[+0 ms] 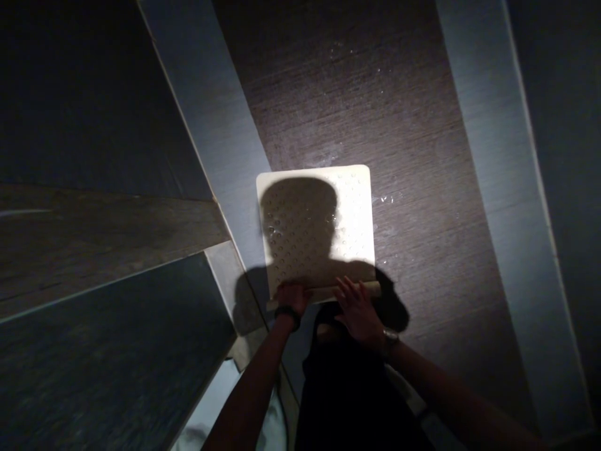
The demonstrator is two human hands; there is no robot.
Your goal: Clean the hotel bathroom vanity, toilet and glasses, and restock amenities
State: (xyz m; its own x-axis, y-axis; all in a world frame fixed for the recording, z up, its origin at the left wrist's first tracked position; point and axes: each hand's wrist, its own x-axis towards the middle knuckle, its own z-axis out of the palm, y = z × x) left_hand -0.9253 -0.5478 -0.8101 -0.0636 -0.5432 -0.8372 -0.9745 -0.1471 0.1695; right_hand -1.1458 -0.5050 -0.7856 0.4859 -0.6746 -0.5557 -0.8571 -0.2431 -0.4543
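Observation:
A cream-white bath mat point(354, 219) with small round bumps lies flat on the floor, its near edge curled into a roll. My left hand point(292, 296) is closed on the left part of that roll, a dark band on its wrist. On the right part rests my right hand point(359, 310), fingers spread over the roll and a metal-looking watch or bracelet on the wrist. The shadow of a head and shoulders darkens much of the mat. Shade hides how the left fingertips meet the roll.
Brown floor tiles point(375, 125) with water drops run between grey border strips point(479, 113). A dark wall point(84, 94) and a ledge point(117, 238) stand at left. My dark-clothed legs point(347, 401) are right behind the mat. Something white point(216, 401) shows at lower left.

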